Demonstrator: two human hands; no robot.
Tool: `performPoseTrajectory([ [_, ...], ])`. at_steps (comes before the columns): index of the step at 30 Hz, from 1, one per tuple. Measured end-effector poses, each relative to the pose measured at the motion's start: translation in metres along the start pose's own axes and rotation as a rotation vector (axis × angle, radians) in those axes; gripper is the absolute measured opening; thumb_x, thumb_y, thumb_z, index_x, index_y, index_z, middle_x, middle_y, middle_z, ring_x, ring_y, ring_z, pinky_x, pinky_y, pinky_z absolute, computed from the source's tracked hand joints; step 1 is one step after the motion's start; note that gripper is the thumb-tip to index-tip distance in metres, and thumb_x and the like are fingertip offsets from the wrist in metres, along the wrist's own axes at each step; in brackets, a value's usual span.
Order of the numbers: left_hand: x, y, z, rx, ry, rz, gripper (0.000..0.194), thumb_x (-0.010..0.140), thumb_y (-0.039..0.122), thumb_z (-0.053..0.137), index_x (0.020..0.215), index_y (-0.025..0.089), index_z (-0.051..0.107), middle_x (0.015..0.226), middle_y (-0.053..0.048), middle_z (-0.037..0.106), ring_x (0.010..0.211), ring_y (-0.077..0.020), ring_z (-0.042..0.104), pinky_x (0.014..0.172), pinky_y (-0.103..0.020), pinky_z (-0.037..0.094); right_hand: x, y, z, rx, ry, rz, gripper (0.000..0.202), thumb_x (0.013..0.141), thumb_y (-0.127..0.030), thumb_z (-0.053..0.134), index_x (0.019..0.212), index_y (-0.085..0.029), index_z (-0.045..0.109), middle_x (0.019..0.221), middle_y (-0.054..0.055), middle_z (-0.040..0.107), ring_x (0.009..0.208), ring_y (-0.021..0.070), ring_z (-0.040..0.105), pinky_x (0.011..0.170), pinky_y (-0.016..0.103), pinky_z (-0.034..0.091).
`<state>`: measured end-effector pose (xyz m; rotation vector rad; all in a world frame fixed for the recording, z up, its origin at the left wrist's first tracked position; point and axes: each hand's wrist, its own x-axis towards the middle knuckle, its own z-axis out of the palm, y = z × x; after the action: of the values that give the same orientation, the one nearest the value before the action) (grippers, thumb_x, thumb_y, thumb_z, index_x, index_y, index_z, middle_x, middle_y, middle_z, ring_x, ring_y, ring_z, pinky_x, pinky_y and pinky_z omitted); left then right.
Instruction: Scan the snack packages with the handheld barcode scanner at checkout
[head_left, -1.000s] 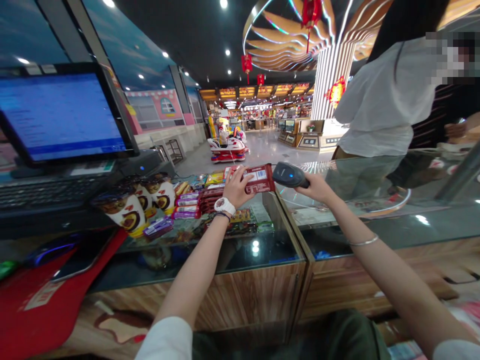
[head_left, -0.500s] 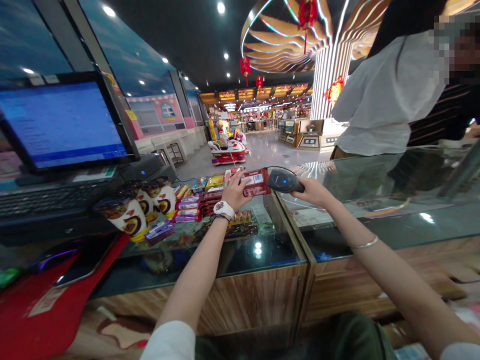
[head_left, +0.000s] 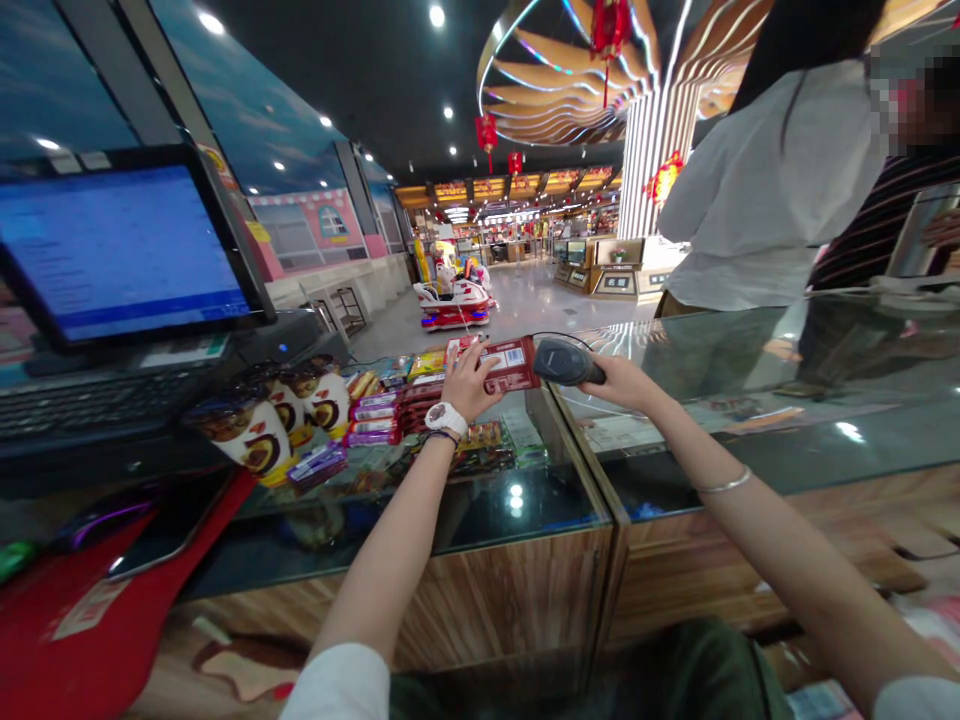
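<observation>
Both arms reach forward over the glass counter point(head_left: 487, 520), converging near its far side. Left hand point(head_left: 466, 385) is palm-down, fingers spread over a dark red packet point(head_left: 514, 365), thumb across its face: it has hold of the left end. Right hand point(head_left: 624, 382) is clenched round a scanner point(head_left: 562, 361), head pointing left. Packet sits between the hands, right end just at the scanner head; can't tell from here if they touch. Purple-wrapped bars point(head_left: 373, 420) lie left of the left hand.
</observation>
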<state>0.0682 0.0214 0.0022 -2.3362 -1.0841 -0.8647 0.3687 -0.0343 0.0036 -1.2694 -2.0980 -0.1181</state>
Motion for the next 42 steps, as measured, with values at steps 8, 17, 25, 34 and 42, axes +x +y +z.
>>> performPoseTrajectory([
  [8,0.001,0.004,-0.003,-0.028,-0.003,0.004,0.046,0.074,0.033,0.074,0.117,0.022,0.063,0.149,-0.015,0.049,0.141,-0.0335,0.043,0.123,-0.059,0.015,0.003,0.032,0.003,0.241,0.010,0.054,0.062,0.082,-0.035,0.061,0.139,-0.016,0.047,0.122,0.012,0.067,0.106,0.0302,0.066,0.091,0.043,0.052],
  [17,0.002,0.009,-0.004,-0.025,-0.022,0.014,0.047,0.072,0.032,0.075,0.117,0.023,0.063,0.149,-0.013,0.050,0.140,-0.0339,0.044,0.123,-0.060,0.016,0.004,0.080,-0.003,0.255,-0.137,-0.053,0.042,0.069,-0.021,0.068,0.111,-0.016,0.071,0.107,0.008,0.075,0.100,0.0266,0.067,0.094,0.042,0.051],
  [25,-0.001,0.013,0.002,-0.068,-0.038,0.036,0.048,0.070,0.031,0.076,0.116,0.024,0.064,0.148,-0.012,0.051,0.139,-0.0352,0.045,0.123,-0.062,0.015,0.000,0.086,0.002,0.198,-0.287,0.003,0.045,0.057,-0.007,0.065,0.100,-0.017,0.075,0.095,0.003,0.077,0.095,0.0255,0.069,0.088,0.038,0.054],
  [34,-0.002,0.017,0.007,-0.091,-0.053,0.052,0.049,0.069,0.033,0.076,0.116,0.024,0.066,0.148,-0.012,0.051,0.137,-0.0356,0.047,0.123,-0.061,0.017,-0.001,0.095,0.010,0.232,-0.362,0.033,0.045,0.055,-0.005,0.064,0.096,-0.017,0.076,0.090,0.001,0.077,0.090,0.0243,0.070,0.088,0.038,0.055],
  [42,-0.002,0.016,0.004,-0.077,-0.022,0.071,0.048,0.070,0.032,0.075,0.116,0.023,0.066,0.147,-0.014,0.052,0.137,-0.0343,0.047,0.123,-0.059,0.017,0.000,0.094,0.013,0.231,-0.331,0.039,0.046,0.055,-0.004,0.053,0.091,-0.020,0.077,0.091,0.002,0.078,0.094,0.0242,0.070,0.089,0.038,0.055],
])
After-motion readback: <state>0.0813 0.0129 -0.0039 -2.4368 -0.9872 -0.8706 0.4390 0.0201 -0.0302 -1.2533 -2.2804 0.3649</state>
